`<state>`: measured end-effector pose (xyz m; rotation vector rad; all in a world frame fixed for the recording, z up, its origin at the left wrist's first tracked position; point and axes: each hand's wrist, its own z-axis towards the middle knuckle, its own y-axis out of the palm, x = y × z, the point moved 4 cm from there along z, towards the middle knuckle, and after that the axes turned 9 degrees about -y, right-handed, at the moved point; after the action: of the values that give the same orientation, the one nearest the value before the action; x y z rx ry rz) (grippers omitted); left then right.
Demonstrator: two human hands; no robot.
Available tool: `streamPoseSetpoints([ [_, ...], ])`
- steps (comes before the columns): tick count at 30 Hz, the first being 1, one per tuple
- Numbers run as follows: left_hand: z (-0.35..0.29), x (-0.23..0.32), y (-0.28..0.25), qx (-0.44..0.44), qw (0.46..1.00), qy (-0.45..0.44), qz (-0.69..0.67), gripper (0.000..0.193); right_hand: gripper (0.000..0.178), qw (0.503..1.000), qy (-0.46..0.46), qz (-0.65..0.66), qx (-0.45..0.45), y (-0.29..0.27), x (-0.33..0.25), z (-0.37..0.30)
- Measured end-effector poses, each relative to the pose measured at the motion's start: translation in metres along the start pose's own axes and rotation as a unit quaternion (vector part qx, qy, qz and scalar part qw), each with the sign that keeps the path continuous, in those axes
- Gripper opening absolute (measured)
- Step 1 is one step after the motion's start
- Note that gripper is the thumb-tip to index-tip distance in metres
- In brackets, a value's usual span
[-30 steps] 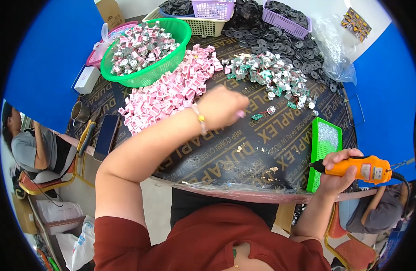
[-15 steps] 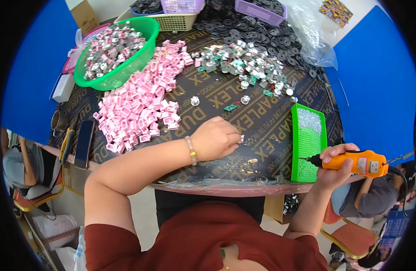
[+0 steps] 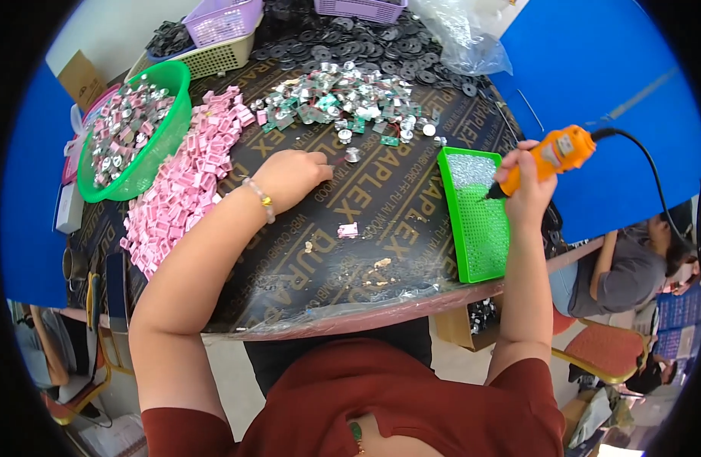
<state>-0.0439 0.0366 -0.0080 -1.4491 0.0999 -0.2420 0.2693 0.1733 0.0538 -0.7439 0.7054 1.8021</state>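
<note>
My left hand [image 3: 293,179] rests on the table with its fingers curled down over a small circuit board, which they hide. A thin wire runs from the fingertips to a silver round part [image 3: 353,155]. In my right hand [image 3: 530,186] is an orange electric screwdriver [image 3: 560,154], its dark tip pointing down over the green tray [image 3: 455,236]. Tiny silver screws [image 3: 472,170] fill the far end of that tray, and its near part is a perforated grid. A single pink plastic housing [image 3: 348,230] lies on the table between my arms.
Pink housings [image 3: 179,190] are heaped at the left, beside a green basket [image 3: 184,99] of assembled parts. Circuit boards with silver parts [image 3: 343,99] lie at the back, before black discs [image 3: 366,49]. A phone [image 3: 116,293] sits at the left edge. The screwdriver's cable [image 3: 647,152] hangs right.
My left hand has left the pink housing on the table and moved away to the circuit board. The screwdriver has swung from lying sideways to pointing down at the tray. The view has shifted.
</note>
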Motion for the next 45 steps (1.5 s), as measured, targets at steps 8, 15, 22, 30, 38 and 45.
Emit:
streamPoseSetpoints([
  [8, 0.003, -0.001, 0.003, 0.033, 0.999, 0.009, 0.028, 0.012, 0.019, 1.000, -0.010, 0.005, -0.011, 0.006, 0.021, 0.002],
  [15, -0.001, 0.006, -0.021, 0.175, 0.981, 0.042, -0.077, 0.016, 0.018, 1.000, -0.008, 0.009, -0.014, 0.005, 0.027, 0.000],
  [22, -0.014, 0.017, -0.024, 0.173, 0.822, -0.148, -0.521, 0.006, 0.018, 1.000, -0.004, -0.008, -0.016, 0.004, 0.026, -0.001],
  [30, -0.046, 0.049, -0.010, 0.036, 0.564, -0.210, -0.798, 0.008, 0.022, 0.996, -0.067, 0.057, 0.031, 0.014, -0.015, -0.004],
  [38, -0.059, 0.050, 0.017, 0.033, 0.427, -0.208, -0.879, 0.007, 0.044, 0.986, -0.100, 0.110, -0.077, 0.094, -0.068, -0.039],
  [45, -0.064, 0.050, 0.015, 0.079, 0.760, -0.272, -0.585, 0.015, 0.032, 0.966, 0.010, 0.240, -0.098, 0.136, -0.038, -0.063],
])
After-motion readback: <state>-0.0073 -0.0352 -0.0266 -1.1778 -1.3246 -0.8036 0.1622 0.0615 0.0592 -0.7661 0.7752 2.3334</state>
